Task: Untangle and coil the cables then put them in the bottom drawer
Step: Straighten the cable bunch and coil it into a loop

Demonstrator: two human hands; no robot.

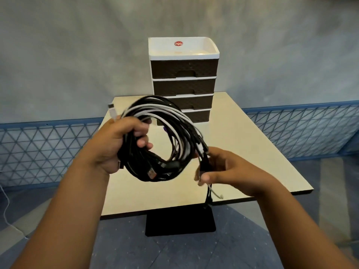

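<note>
A round coil of black and white cables point(167, 121) hangs in the air above the table. My left hand point(116, 144) grips the coil's left side, with a white USB plug sticking up beside the thumb. My right hand point(223, 167) pinches the loose black and white cable ends at the coil's right side; short tails dangle below it. Behind the coil stands a small drawer unit point(184, 74) with dark brown drawers, all shut. The bottom drawer point(200, 115) is partly hidden by the cables.
The cream table point(242, 152) stands on a black pedestal base point(180, 222). A white tray top point(182, 47) caps the drawer unit. A blue mesh fence point(303, 129) runs behind. A thin white cord point(5, 208) lies on the floor at left.
</note>
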